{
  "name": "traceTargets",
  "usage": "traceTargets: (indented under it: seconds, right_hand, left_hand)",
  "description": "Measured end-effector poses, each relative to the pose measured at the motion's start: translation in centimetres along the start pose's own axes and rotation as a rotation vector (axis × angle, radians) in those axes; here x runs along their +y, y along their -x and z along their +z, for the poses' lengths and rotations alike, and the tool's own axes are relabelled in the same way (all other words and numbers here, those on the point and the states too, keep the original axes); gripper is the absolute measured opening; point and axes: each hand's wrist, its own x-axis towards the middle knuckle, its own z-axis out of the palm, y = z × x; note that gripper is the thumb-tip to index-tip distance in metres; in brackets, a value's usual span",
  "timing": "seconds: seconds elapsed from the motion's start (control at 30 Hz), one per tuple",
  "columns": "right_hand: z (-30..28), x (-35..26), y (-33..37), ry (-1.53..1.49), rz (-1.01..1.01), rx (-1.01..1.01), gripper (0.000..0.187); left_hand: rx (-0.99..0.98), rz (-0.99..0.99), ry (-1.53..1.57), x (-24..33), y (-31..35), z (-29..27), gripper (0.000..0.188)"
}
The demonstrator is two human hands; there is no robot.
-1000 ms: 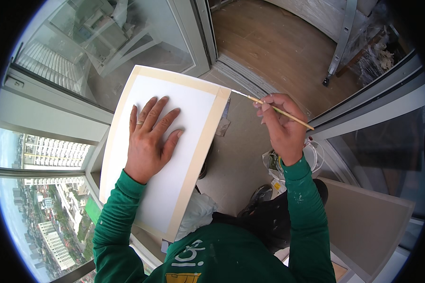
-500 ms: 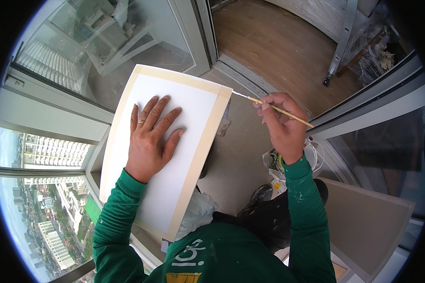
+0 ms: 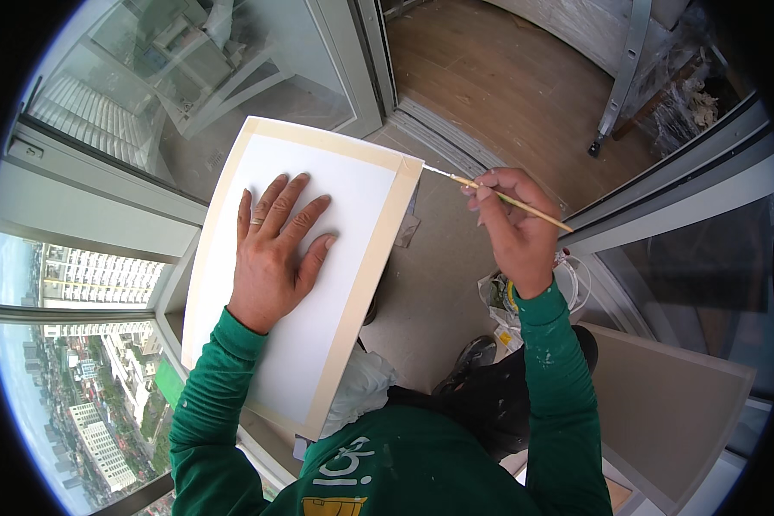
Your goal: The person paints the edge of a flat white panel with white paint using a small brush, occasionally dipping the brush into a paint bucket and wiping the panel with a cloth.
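Observation:
A white rectangular panel (image 3: 318,335) lies tilted before me, with tan masking tape (image 3: 365,232) along its borders. My left hand (image 3: 275,245) rests flat on its white face, fingers spread, a ring on one finger. To the right of the panel, my right hand (image 3: 520,224) pinches a thin paintbrush (image 3: 525,206) with a light wooden handle. The brush's white-coated tip touches or nearly touches the edge at the panel's far right corner. Whitish smears show on the right fingertips.
A paint bucket (image 3: 569,279) with a wire handle stands below my right wrist. A second framed panel (image 3: 675,408) leans at the lower right. Glass doors and a sliding track (image 3: 443,138) lie ahead; a ladder leg (image 3: 615,107) stands beyond. Windows (image 3: 103,361) overlook a city at left.
Almost nothing differs. The brush and my right hand have shifted very slightly at the panel's corner; my left hand stays in place.

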Motion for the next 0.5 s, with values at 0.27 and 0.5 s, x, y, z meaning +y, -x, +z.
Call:
traceTargets:
  seconds: [0.27, 0.5]
  right_hand:
    - [0.3, 0.05, -0.07, -0.021, -0.013, 0.024, 0.01]
    - [-0.07, 0.17, 0.37, -0.028, -0.018, 0.002, 0.01]
  left_hand:
    - [0.001, -0.003, 0.012, 0.05, -0.01, -0.05, 0.041]
    - [0.005, -0.001, 0.017, 0.11, -0.06, 0.02, 0.041]
